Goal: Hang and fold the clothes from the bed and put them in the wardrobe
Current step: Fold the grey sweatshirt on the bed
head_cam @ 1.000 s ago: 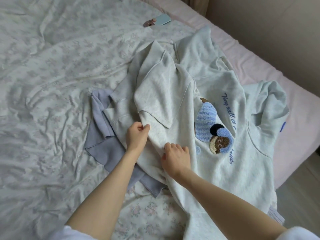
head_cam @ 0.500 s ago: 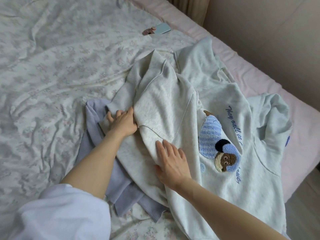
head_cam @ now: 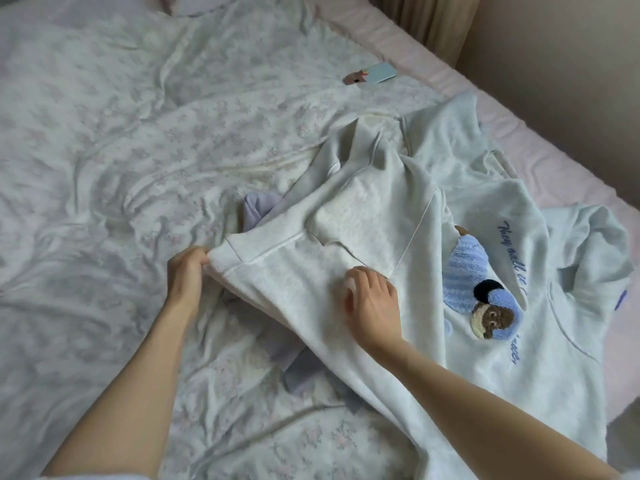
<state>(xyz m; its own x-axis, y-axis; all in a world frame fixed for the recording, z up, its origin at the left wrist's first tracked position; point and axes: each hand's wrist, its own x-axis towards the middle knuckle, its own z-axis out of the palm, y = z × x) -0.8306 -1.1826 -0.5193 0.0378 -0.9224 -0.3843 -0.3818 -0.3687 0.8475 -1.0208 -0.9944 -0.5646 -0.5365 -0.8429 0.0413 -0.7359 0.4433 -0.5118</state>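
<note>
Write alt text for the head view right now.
A person's left hand grips the cuff of a pale sweatshirt spread on a floral bed, while the right hand presses on its body. A lilac garment lies underneath.

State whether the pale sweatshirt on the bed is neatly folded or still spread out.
Still spread out, not folded: the sweatshirt lies rumpled, its cuff gripped by the left hand.
</note>
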